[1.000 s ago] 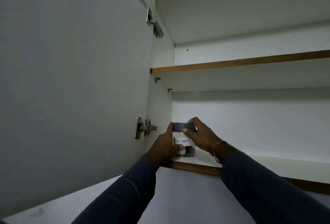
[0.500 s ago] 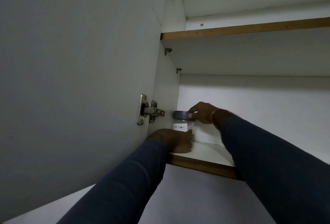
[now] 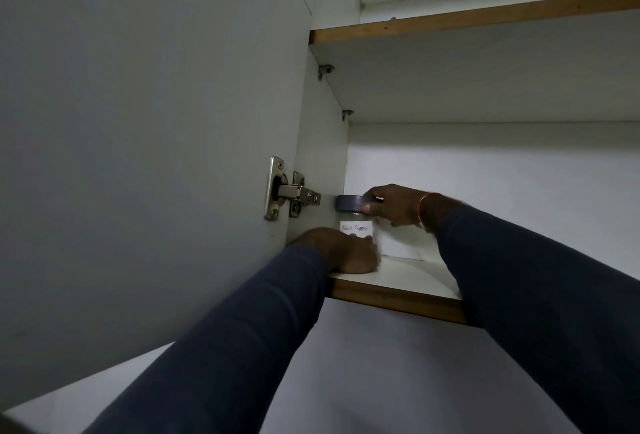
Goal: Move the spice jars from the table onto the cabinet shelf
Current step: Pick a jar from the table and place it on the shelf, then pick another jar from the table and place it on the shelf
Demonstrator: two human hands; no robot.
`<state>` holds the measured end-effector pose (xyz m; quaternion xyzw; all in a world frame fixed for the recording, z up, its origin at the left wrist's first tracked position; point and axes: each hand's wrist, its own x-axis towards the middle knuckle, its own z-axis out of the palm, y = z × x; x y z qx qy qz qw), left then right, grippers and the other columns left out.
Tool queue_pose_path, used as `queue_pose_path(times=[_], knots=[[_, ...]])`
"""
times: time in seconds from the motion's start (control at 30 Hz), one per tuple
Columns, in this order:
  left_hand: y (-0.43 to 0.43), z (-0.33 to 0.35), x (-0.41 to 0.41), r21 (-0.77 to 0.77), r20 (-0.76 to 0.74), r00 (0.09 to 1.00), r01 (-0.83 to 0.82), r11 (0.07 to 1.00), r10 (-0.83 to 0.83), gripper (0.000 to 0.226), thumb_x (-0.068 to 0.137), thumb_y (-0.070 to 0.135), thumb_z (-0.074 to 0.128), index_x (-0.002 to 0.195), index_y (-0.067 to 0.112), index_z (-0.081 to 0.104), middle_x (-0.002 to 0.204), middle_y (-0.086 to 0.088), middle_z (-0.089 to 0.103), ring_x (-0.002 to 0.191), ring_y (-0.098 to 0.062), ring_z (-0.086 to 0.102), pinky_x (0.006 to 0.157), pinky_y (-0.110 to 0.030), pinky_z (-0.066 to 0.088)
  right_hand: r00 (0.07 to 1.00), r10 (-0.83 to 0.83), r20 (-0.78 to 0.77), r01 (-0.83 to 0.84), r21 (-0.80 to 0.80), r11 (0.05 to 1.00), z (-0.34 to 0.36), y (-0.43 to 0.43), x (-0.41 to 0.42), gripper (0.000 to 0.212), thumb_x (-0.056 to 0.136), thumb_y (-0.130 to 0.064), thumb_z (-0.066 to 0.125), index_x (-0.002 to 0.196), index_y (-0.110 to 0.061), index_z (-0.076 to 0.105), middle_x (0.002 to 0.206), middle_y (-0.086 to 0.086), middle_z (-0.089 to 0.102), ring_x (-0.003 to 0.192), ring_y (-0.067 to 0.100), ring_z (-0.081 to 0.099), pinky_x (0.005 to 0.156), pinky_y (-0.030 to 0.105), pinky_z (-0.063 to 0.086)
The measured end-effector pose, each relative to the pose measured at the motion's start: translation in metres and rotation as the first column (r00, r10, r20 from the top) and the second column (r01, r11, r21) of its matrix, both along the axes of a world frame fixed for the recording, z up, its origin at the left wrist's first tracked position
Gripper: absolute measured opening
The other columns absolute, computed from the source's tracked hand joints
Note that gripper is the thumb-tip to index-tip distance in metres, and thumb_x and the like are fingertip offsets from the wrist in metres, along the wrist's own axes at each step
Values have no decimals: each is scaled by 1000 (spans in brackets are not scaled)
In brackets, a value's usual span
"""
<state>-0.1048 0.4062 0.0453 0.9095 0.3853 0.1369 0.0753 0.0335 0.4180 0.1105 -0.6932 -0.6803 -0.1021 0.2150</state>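
While there's only the head view to go on, the label reads pretty clearly: a white paper sticker with handwritten "Black Pepper" on the small clear glass spice jar with a dark grey round lid [image 3: 355,217]. That jar stands upright on the lowest white cabinet shelf with a brown wooden front edge [image 3: 398,298], tucked into the back left corner next to the side wall. The right hand [image 3: 394,205] has thumb and fingers pinched around the lid from the right side, a thin red thread bracelet [image 3: 423,205] on that wrist. The left hand [image 3: 346,253] is curled low in front of the jar's base, resting on the shelf; can't tell if it actually grips the glass. Both arms are in dark blue sleeves. Surroundings: white cabinet interior, another brown-edged shelf [image 3: 485,14] above, an open grey-white door [image 3: 138,156] on the left with a shiny metal hinge [image 3: 291,191]. Lighting is dim.
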Motion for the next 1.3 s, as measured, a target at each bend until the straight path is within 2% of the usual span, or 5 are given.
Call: queue_pose_path(times=[0.37,0.63,0.87,1.07,1.3], knots=[[4,1,0,18,-16,1000,4,1000,-4,48,105,23,28,147,1,26,154,-20,27,140,-33,30,114,-38,23,998,-10,54,11,-29,1000,-6,5,4,39,104,-28,36,139,-12,41,135,14,53,104,20,47,93,36,39],[2,-3,-8,68,93,994,-60,996,53,54,96,33,45,144,9,35,150,-13,39,135,-29,40,109,-35,32,995,-23,-102,26,26,999,-8,-16,-8,62,103,-36,39,155,-14,13,158,14,29,142,32,34,115,37,27],[-43,-6,-20,179,203,976,47,983,-83,32,92,24,53,115,4,62,124,-14,61,110,-23,58,95,-28,45,993,-39,114,40,-5,999,-28,-85,-38,33,103,-20,39,122,-3,59,129,20,59,114,33,57,85,27,37],[-125,-43,-40,427,618,719,31,904,-317,30,78,2,61,49,-2,55,44,-8,49,43,-11,42,46,-30,32,962,27,273,-68,143,987,-60,-197,-77,29,89,-3,51,114,2,63,117,24,65,104,35,62,69,23,33],[-243,-178,-45,390,786,466,136,911,-406,18,74,8,64,60,-2,66,58,-3,67,56,-6,64,51,-19,43,950,237,202,-271,167,948,-183,-338,-82,31,84,-18,42,100,-10,67,91,7,72,82,25,63,75,39,48]])
